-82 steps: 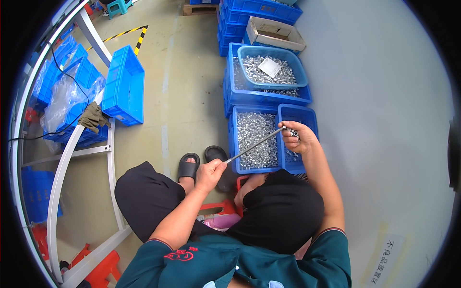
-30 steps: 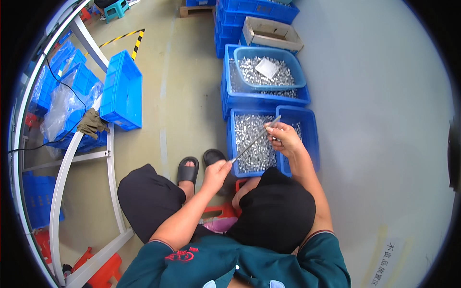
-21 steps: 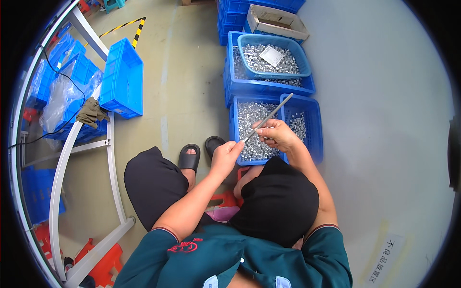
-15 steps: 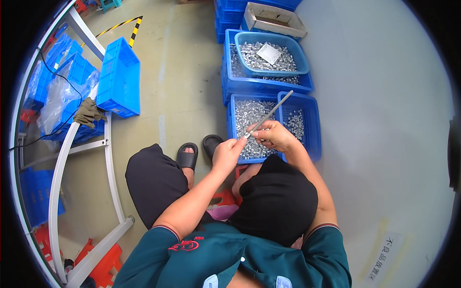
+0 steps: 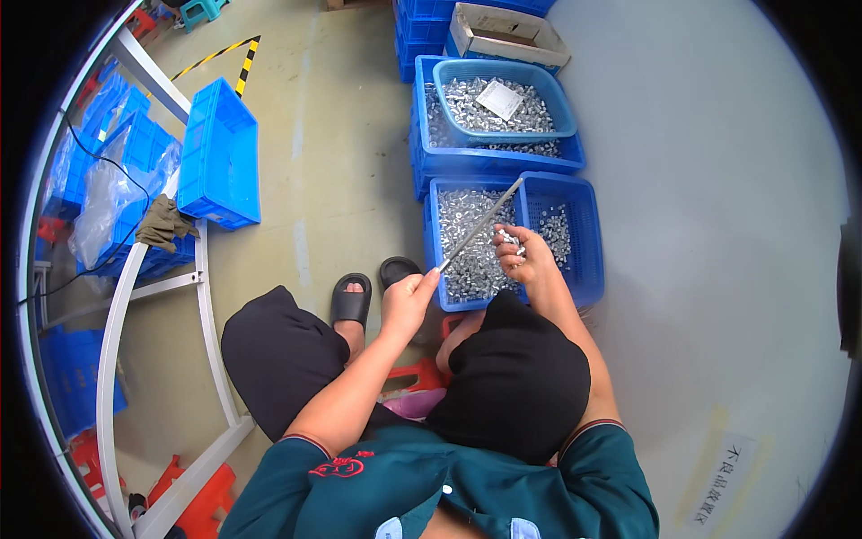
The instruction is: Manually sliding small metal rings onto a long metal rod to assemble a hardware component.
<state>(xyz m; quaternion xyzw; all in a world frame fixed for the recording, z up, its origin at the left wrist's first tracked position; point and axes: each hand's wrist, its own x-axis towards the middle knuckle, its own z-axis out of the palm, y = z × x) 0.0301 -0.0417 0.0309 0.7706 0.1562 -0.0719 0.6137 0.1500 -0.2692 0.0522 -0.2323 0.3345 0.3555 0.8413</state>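
My left hand (image 5: 409, 301) grips the lower end of a thin metal rod (image 5: 482, 223) that slants up and to the right over a blue crate (image 5: 435, 235) full of small silvery metal parts. My right hand (image 5: 525, 258) is just right of the rod's middle, its fingers pinched on a few small metal parts (image 5: 508, 239). Both hands hover above the crate's front half. Inside the crate's right side sits a blue mesh basket (image 5: 585, 235) with a few parts in it.
Behind stands a second blue crate (image 5: 422, 153) holding a basket (image 5: 503, 101) of metal parts with a paper slip, then a cardboard box (image 5: 505, 29). An upturned blue bin (image 5: 220, 157), a metal frame (image 5: 202, 296) and black sandals (image 5: 352, 299) are at the left.
The rod has swung from a flatter angle to a steeper slant. My right hand has slid from the rod's far tip back toward its middle, and my left hand rose closer to the crate.
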